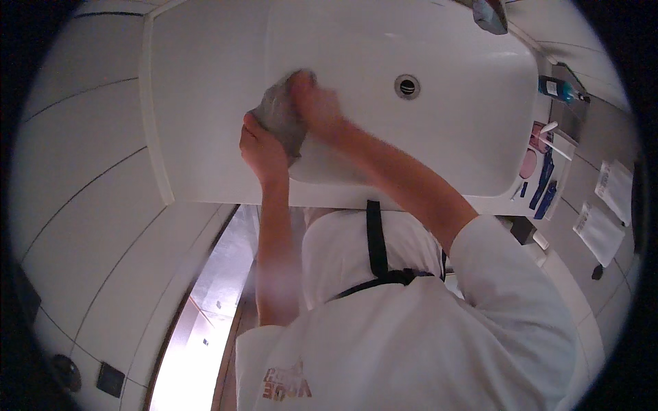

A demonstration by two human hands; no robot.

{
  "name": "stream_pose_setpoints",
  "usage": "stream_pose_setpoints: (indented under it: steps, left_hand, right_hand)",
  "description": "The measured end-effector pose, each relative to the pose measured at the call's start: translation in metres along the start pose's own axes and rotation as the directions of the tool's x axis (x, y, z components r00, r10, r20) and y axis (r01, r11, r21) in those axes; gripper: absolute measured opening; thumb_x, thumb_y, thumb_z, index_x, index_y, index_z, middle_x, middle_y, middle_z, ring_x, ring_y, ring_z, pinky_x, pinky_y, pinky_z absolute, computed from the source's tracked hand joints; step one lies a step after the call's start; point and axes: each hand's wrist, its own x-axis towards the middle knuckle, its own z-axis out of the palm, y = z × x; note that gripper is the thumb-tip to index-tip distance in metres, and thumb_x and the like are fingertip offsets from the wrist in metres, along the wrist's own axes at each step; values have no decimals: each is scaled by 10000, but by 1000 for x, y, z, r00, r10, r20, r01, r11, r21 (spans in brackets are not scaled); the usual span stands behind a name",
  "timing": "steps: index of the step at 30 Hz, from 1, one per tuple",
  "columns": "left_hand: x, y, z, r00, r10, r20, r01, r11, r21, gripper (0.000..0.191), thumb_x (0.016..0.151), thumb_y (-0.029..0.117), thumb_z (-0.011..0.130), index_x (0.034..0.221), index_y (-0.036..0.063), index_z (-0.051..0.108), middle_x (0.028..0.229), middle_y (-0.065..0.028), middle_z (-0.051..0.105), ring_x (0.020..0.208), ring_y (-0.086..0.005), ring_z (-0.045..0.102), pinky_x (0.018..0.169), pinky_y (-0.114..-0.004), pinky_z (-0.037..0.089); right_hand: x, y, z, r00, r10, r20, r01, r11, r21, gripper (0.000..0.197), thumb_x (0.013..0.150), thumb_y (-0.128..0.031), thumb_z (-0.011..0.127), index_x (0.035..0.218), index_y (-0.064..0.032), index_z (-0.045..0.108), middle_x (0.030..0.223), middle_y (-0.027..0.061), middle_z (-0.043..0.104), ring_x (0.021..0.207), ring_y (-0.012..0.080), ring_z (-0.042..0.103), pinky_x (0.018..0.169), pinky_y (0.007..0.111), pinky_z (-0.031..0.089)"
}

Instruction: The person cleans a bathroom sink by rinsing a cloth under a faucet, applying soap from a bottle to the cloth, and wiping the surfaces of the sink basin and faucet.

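Note:
A crumpled grey cloth (280, 115) is held between both hands over the left part of a white washbasin (437, 138). My left hand (264, 154) grips its lower left edge, the thumb on top. On the cloth's upper right side my right hand (314, 105) is closed on it, slightly blurred. Part of the cloth is hidden under the fingers. To the right of the hands lies the round metal drain (407, 87) in the basin floor.
A metal faucet (491, 18) juts in at the top right. Along the right rim stand a blue-green bottle (558, 90), a pink soap bar (528, 163) and dark blue packets (542, 180). White pouches (599, 234) hang on the tiled wall. The basin's front edge touches my body.

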Motion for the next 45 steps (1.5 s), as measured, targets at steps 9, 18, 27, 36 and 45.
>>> stream_pose_setpoints:
  steps: [9,18,27,36,45]
  left_hand:
    - [-2,-2,-7,990,-136,39,139,986,-93,539,1068,370,362,987,-82,644,962,-218,692,864,-329,632,806,-423,488]
    - [0,-6,5,998,43,44,-42,999,-14,535,1053,413,369,1044,-44,646,956,-114,684,842,-228,595,820,-380,485]
    - [-4,8,-11,995,-49,84,53,997,-49,525,1065,366,329,1010,-52,641,970,-258,679,887,-447,622,792,-465,482]
    - [2,-4,-2,994,-80,78,76,996,46,525,1071,384,331,1069,-41,640,947,-148,680,851,-234,581,826,-387,468]
    - [0,6,2,998,-49,50,41,989,142,548,1066,381,316,1029,-54,648,984,-268,676,914,-433,629,813,-489,475]
  right_hand:
    - [-6,-29,-24,960,-131,-249,143,989,29,277,935,-293,550,1010,-27,564,787,161,687,715,349,702,593,485,565]
    - [38,39,-9,986,169,-4,-164,965,205,219,988,-290,468,1018,-81,526,907,184,664,831,411,661,689,554,515]
    - [-26,-43,4,900,-418,-124,436,865,246,222,972,-297,496,1061,-103,556,822,179,660,722,376,669,588,533,524]
    - [11,3,-2,961,-224,-162,199,968,-154,274,932,-275,544,1071,-40,563,825,145,671,617,351,671,541,467,551]
    - [73,42,-28,955,67,-289,-109,985,-132,234,944,-264,519,997,-41,568,763,133,662,622,367,669,523,521,506]
